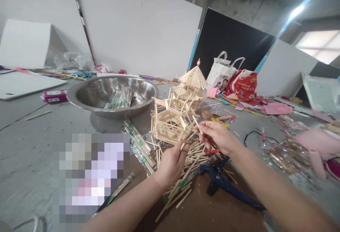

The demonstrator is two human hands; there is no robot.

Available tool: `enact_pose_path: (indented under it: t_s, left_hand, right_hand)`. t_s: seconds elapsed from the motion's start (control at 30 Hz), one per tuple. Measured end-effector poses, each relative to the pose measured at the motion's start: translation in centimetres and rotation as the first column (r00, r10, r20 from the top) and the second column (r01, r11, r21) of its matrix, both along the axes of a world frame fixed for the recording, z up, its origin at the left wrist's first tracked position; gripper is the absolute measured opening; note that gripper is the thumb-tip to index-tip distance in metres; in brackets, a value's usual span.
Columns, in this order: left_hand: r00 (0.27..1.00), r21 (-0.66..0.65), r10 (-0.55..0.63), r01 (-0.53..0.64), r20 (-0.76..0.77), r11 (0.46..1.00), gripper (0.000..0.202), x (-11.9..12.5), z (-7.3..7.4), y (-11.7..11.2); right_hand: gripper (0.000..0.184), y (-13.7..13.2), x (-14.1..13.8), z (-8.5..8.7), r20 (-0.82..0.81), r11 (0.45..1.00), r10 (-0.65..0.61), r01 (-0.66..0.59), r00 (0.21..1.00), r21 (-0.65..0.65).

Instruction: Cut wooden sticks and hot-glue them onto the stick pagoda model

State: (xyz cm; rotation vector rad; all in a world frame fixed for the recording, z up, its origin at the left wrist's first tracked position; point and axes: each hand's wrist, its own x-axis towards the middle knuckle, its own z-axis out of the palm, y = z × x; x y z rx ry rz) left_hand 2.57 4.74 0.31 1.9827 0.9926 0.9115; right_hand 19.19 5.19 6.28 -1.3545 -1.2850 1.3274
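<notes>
A tiered pavilion model point(180, 108) built of pale wooden sticks stands on the grey floor in front of me. My left hand point(171, 163) is closed in a pinch on a short wooden stick, just below the model's base. My right hand point(216, 136) is closed on another thin stick point(198, 124), held at the model's right side. A loose heap of cut sticks point(191, 161) lies under both hands on a brown board point(207, 210).
A steel bowl point(87, 99) holding wrapped chopsticks sits at the left. More wrapped chopsticks point(138, 143) lie beside the model. A dark blue glue gun point(223, 184) rests by my right wrist. Bags point(233, 79), pink paper and scraps clutter the right. White and black panels lean behind.
</notes>
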Motion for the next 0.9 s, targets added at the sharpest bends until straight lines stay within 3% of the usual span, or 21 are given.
enact_pose_path:
  t_s: [0.23,0.47,0.67,0.9]
  left_hand:
    - [0.977,0.093,0.119,-0.103,-0.179,0.99,0.045,-0.7,-0.3,1.2]
    - [0.925,0.143,0.141,-0.096,-0.352,0.985,0.049,-0.7,-0.3,1.7]
    - [0.91,0.183,0.147,-0.08,-0.387,0.98,0.048,-0.7,-0.7,1.8]
    - [0.897,0.186,0.152,-0.08,-0.416,0.979,0.047,-0.6,-0.6,1.8]
  right_hand:
    - [0.023,0.7,-0.6,0.5,0.008,1.0,0.021,-0.021,1.0,0.011]
    - [0.035,1.1,-1.4,0.4,0.121,0.992,0.051,-0.064,0.991,0.105]
    - [0.04,1.8,-1.8,-1.0,0.188,0.981,0.039,-0.073,0.981,0.177]
    - [0.043,1.9,-2.4,-1.2,0.208,0.974,-0.007,-0.041,0.978,0.225]
